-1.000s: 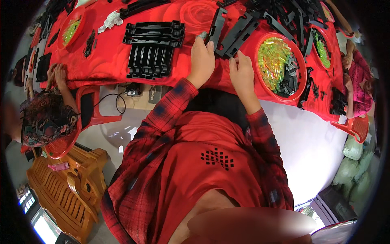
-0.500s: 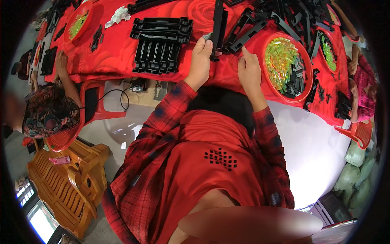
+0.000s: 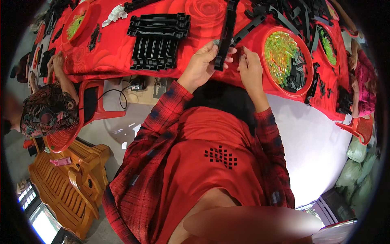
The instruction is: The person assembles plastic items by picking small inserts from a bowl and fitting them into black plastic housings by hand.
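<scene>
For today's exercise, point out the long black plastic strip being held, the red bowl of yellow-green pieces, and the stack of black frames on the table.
long black plastic strip (image 3: 228,30), head view, mid-length.
red bowl (image 3: 264,61), head view, left rim.
stack of black frames (image 3: 156,40), head view, centre.

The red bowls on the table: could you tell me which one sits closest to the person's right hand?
The big red bowl of yellow-green pieces just beside the right hand; the other bowls sit farther away.

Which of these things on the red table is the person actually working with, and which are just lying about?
In use:
- long black plastic strip, gripped by the left hand
- right hand, fingertips beside the strip's lower end
- red bowl of yellow-green clips, nearest the right hand

Lying about:
- stack of black plastic frames
- white rag
- wooden bench
</scene>
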`<state>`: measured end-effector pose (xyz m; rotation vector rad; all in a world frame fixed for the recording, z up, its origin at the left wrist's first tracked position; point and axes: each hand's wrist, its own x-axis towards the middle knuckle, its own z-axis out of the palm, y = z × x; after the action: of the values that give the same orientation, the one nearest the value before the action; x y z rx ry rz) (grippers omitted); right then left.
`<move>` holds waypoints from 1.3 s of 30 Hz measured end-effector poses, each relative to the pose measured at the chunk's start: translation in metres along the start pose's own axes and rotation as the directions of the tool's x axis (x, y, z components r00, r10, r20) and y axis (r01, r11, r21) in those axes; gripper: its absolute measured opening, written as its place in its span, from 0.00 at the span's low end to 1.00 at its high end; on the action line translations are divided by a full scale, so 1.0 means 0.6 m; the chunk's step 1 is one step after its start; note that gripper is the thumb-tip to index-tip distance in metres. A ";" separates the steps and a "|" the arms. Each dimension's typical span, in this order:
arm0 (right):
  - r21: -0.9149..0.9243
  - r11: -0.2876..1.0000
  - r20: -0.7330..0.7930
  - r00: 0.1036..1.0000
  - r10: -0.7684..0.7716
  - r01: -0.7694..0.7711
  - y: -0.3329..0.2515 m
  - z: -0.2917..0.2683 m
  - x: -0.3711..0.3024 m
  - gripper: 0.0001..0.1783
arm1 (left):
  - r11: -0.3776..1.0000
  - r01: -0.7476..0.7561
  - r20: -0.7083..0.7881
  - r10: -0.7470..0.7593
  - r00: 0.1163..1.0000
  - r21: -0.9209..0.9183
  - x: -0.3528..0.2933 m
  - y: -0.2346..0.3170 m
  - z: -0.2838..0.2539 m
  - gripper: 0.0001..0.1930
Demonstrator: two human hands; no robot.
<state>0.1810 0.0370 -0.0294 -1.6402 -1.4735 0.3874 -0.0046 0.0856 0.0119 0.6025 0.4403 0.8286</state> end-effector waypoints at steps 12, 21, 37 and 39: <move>0.730 0.622 0.059 0.933 0.356 -0.284 -0.054 -0.113 -0.020 0.28 | 0.901 0.252 0.125 -0.312 0.942 0.355 -0.049 -0.011 -0.020 0.18; 0.560 0.748 0.083 0.922 0.379 -0.357 -0.030 -0.082 -0.031 0.11 | 0.880 0.394 0.125 -0.437 0.891 0.266 -0.094 -0.053 0.001 0.18; -0.281 0.957 -0.160 0.979 -0.126 0.077 0.011 -0.169 -0.002 0.13 | 0.868 0.477 0.025 -0.478 0.878 -0.141 -0.107 -0.097 -0.021 0.20; -0.476 0.873 -0.145 0.969 -0.199 0.108 0.044 -0.187 0.028 0.13 | 0.849 0.491 0.027 -0.496 0.868 -0.197 -0.103 -0.103 -0.022 0.20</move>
<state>0.2829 0.0108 0.0198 -1.8474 -1.6177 -0.2329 -0.0157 0.0089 -0.0301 0.2695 0.5015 0.3761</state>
